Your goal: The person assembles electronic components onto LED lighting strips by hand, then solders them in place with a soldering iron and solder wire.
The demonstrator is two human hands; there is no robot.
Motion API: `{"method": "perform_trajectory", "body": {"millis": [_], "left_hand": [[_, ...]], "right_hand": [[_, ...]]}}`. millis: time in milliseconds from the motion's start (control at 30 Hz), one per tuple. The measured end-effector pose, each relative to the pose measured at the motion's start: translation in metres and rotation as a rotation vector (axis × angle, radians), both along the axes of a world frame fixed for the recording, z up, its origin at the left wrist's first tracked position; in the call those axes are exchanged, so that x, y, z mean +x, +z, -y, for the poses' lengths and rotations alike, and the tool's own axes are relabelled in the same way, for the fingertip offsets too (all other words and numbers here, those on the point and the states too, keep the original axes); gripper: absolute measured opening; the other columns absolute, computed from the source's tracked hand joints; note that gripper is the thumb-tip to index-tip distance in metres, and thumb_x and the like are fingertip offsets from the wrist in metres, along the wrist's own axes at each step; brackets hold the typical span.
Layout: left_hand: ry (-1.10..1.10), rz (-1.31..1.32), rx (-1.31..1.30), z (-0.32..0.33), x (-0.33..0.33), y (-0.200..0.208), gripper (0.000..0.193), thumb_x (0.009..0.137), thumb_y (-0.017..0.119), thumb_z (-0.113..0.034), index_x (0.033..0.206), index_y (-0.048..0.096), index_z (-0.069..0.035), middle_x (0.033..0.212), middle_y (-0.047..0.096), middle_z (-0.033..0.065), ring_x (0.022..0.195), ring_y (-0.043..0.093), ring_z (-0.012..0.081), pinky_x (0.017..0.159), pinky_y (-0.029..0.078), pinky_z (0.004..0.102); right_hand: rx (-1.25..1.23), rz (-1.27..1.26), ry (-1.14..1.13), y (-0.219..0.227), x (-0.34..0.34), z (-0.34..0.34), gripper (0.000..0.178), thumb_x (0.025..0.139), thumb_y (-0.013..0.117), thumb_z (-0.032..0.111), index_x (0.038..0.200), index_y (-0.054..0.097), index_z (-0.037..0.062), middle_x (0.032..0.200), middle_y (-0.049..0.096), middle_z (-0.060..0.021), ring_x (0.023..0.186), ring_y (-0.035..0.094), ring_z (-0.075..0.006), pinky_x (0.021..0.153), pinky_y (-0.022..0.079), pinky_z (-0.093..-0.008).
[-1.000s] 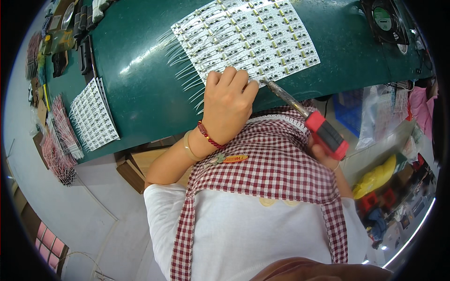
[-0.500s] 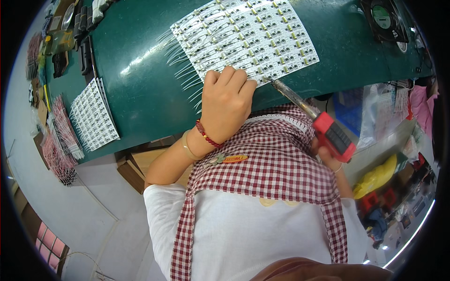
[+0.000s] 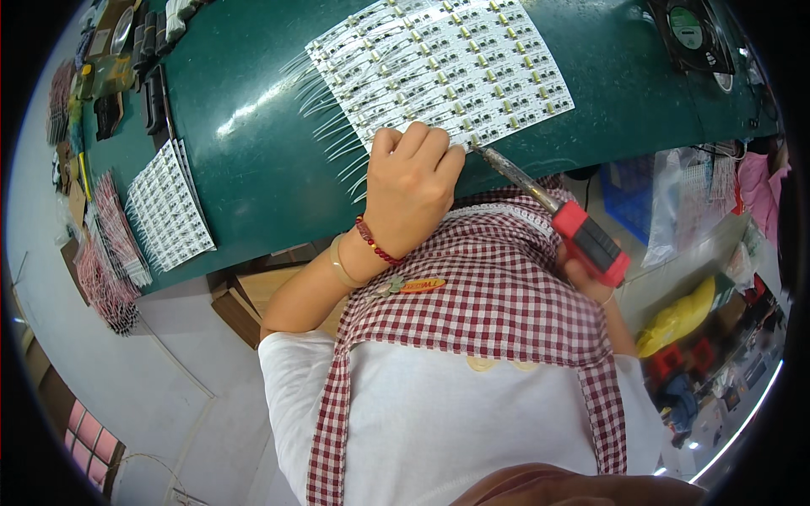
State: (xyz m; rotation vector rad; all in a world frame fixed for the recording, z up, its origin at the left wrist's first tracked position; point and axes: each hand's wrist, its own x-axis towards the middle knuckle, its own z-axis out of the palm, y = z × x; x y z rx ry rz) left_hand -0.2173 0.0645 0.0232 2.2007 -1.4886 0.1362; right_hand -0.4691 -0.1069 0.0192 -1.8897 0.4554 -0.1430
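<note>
A white panel of small circuit boards lies on the green tabletop, with rows of tiny parts and thin white wires sticking out past its left edge. My left hand rests at the panel's near edge, fingers curled and closed; their tips, and whatever they pinch, are hidden beneath the hand. My right hand grips a soldering iron with a red and black handle. The iron's metal tip meets the near edge of the panel, just right of my left fingers.
More circuit panels are stacked at the left, beside bundles of red and white wires. Tools and dark pouches lie at the far left. A black fan stands at the far right, and a blue crate sits below the table edge.
The soldering iron and my right hand have shifted slightly left, its tip moving along the panel edge toward my left fingers. My left hand has barely moved.
</note>
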Motion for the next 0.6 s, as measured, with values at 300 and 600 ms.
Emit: {"method": "perform_trajectory", "body": {"millis": [300,600], "left_hand": [[0.005,0.014,0.042,-0.002,-0.002,0.001,0.013,0.069,0.071,-0.004,0.081,0.067,-0.010,0.073,0.050,0.0005,0.072,0.051,0.0179,0.066,0.035,0.0331],[0.125,-0.074,-0.006,-0.002,0.011,0.035,0.013,0.070,0.072,-0.005,0.076,0.063,-0.011,0.077,0.055,0.0003,0.077,0.054,0.0205,0.069,0.036,0.0343]], "right_hand": [[0.246,0.006,-0.125,0.004,-0.004,-0.001,0.036,0.080,0.073,0.037,0.082,0.066,0.0021,0.069,0.062,-0.0051,0.062,0.061,-0.0169,0.056,0.046,-0.0281],[0.440,0.012,-0.247,0.004,0.002,-0.002,0.050,0.087,0.067,0.039,0.116,0.056,0.0002,0.070,0.059,-0.0066,0.057,0.056,-0.0151,0.054,0.045,-0.0268]]}}
